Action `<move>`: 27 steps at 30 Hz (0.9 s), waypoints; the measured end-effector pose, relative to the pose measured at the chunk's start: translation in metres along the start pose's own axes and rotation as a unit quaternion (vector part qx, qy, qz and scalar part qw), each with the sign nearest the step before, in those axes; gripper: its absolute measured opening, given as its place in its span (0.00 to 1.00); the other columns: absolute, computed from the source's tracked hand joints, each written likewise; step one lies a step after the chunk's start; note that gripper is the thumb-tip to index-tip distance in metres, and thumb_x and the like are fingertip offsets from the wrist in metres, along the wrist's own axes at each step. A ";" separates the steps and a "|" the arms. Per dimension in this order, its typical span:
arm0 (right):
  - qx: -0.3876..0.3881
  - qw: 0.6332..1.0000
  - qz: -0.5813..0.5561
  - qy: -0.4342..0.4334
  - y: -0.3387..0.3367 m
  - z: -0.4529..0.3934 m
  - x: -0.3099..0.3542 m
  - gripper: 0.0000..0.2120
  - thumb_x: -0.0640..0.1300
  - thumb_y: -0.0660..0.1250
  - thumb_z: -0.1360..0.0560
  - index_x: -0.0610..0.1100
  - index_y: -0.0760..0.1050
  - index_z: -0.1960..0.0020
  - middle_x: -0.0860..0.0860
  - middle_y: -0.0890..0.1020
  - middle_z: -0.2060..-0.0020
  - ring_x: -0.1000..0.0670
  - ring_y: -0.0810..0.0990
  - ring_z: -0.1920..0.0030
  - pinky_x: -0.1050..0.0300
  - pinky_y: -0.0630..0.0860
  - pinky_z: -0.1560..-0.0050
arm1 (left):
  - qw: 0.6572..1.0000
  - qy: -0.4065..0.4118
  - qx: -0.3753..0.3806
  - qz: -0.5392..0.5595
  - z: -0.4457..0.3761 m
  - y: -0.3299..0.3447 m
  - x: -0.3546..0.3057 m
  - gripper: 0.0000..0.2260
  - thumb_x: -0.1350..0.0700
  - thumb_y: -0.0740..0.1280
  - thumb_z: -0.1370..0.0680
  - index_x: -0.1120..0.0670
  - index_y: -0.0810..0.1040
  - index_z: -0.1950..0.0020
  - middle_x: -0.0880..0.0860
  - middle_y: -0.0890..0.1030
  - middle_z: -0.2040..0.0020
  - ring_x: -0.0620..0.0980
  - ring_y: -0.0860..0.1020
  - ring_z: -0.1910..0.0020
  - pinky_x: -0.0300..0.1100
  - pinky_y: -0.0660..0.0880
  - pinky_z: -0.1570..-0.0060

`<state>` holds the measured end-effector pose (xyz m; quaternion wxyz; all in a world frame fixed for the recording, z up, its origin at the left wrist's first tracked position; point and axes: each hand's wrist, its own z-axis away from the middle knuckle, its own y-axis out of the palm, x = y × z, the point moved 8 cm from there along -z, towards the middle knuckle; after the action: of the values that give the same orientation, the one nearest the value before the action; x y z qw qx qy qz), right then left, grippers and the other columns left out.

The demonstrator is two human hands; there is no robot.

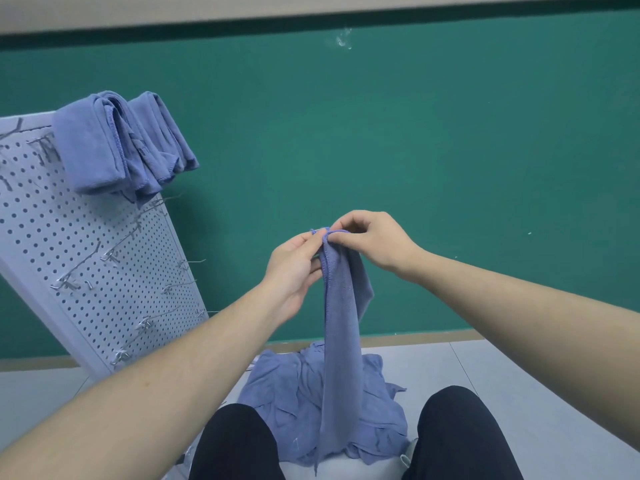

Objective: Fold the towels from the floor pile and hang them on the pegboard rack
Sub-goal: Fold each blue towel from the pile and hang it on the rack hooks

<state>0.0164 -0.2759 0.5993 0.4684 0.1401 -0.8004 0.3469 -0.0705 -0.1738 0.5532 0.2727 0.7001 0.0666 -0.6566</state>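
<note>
Both my hands, left [294,268] and right [372,239], pinch the limp, light towel [341,341] at its top hem, the best grip point.

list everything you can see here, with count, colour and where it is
held towel: one, blue, hanging from both hands at centre
towel pile: one heap, blue, on the floor between the knees
hung towels: several folded, exact count unclear, blue, over the pegboard's top
pegboard: one, white, leaning at left
hooks: many, metal, across the pegboard
wall: green, behind
floor: grey
left hand: pinches the held towel's top
right hand: pinches the same edge
</note>
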 end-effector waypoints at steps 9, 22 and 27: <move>-0.037 0.999 0.008 -0.029 -0.006 0.001 0.004 0.04 0.46 0.73 0.24 0.53 0.80 0.57 0.58 0.79 0.67 0.58 0.73 0.66 0.64 0.71 0.61 | 0.999 0.026 0.041 -0.023 0.004 0.010 -0.002 0.10 0.51 0.66 0.18 0.55 0.81 0.44 0.54 0.86 0.45 0.51 0.84 0.46 0.45 0.78 0.41; -0.025 0.998 0.013 -0.050 -0.008 0.012 0.002 0.10 0.47 0.74 0.25 0.51 0.73 0.53 0.52 0.74 0.71 0.54 0.68 0.71 0.62 0.67 0.69 | 0.984 0.084 0.003 -0.158 0.003 0.006 -0.007 0.09 0.53 0.63 0.16 0.55 0.81 0.46 0.51 0.86 0.50 0.50 0.83 0.53 0.41 0.78 0.53; 0.049 0.994 0.086 -0.046 -0.010 0.020 -0.003 0.14 0.52 0.76 0.27 0.49 0.72 0.59 0.52 0.75 0.73 0.53 0.67 0.71 0.60 0.66 0.69 | 0.964 0.111 -0.043 -0.237 0.002 -0.007 -0.019 0.12 0.43 0.63 0.23 0.49 0.78 0.56 0.58 0.84 0.52 0.51 0.79 0.57 0.57 0.78 0.43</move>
<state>0.0105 -0.2965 0.5945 0.3925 0.1094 -0.8121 0.4178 -0.0779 -0.1637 0.5696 0.1296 0.7207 0.2887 -0.6168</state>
